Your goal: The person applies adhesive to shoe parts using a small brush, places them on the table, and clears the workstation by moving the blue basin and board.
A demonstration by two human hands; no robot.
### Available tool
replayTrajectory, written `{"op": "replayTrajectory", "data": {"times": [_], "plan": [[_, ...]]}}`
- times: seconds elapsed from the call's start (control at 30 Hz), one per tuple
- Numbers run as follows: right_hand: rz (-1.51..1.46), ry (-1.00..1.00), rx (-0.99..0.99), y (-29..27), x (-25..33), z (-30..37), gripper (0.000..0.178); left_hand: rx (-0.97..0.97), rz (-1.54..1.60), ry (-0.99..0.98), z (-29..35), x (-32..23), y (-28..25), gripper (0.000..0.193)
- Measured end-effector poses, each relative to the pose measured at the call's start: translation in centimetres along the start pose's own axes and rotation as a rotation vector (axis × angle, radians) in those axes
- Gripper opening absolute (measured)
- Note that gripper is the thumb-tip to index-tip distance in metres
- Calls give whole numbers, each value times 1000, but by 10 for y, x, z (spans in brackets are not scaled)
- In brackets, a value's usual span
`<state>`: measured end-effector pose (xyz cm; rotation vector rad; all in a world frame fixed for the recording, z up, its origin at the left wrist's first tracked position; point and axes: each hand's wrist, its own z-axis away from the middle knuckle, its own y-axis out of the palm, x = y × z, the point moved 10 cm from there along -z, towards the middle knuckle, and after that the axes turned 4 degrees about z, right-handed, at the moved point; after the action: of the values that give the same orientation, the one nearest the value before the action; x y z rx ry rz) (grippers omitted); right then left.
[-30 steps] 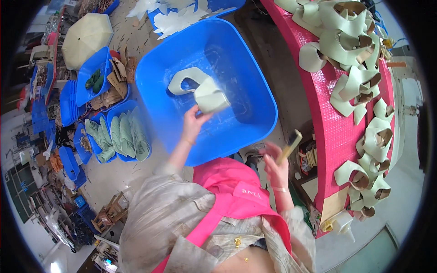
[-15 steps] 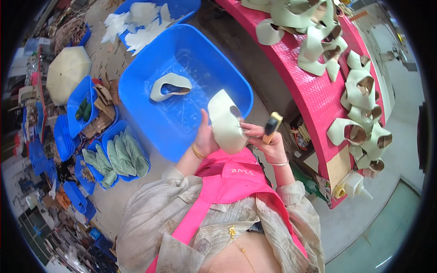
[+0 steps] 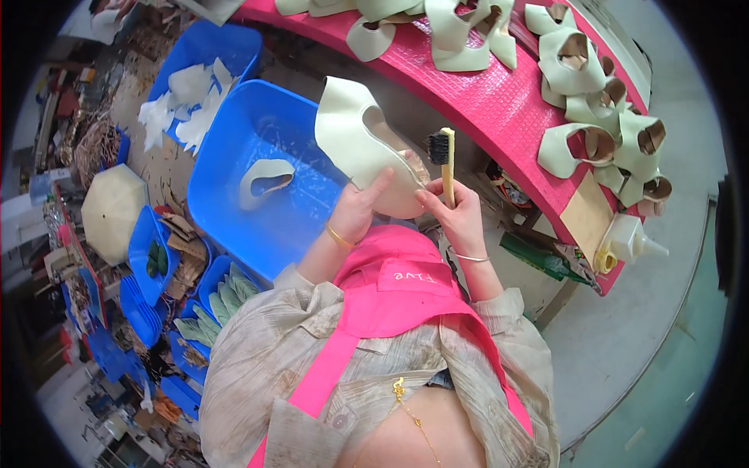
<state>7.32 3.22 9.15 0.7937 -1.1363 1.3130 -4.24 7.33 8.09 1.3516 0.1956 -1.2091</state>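
My left hand (image 3: 357,212) is closed on the lower side of a pale green shoe upper (image 3: 353,140), its thumb lying on the outer face. The upper is tilted, with its opening and brown lining turned to the right. My right hand (image 3: 459,217) keeps a small brush (image 3: 448,173) upright between its fingers, black bristles at the top. Those same fingertips touch the upper's right edge. Beneath and beyond the hands stands a large blue tub (image 3: 204,175), where a second pale green upper (image 3: 250,189) lies.
A pink-covered bench (image 3: 468,105) curves along the right, bearing several shoe uppers (image 3: 573,62). At its near end are a cardboard piece (image 3: 587,210) and a white squeeze bottle (image 3: 630,238). A blue bin (image 3: 246,48) with white pieces stands behind the tub; a beige umbrella (image 3: 115,212) is at left.
The held upper has been raised and turned so its opening and lining show more. The brush has swung upright in my right hand. The whole view has shifted, moving the bench leftward and upward.
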Motion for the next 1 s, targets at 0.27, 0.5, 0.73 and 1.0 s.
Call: {"op": "replayTrajectory", "data": {"times": [0.27, 0.5, 0.73, 1.0], "plan": [[-199, 24, -72, -37, -25, 17, 12, -158, 278, -134, -34, 45, 0, 27], [-278, -101, -126, -102, -35, 42, 23, -125, 118, -231, -59, 67, 46, 28], [208, 293, -937, -388, -177, 196, 25, -160, -362, -182, -89, 61, 72, 28], [863, 722, -1080, -558, -249, 256, 23, -177, -280, -237, -118, 108, 122, 34]]}}
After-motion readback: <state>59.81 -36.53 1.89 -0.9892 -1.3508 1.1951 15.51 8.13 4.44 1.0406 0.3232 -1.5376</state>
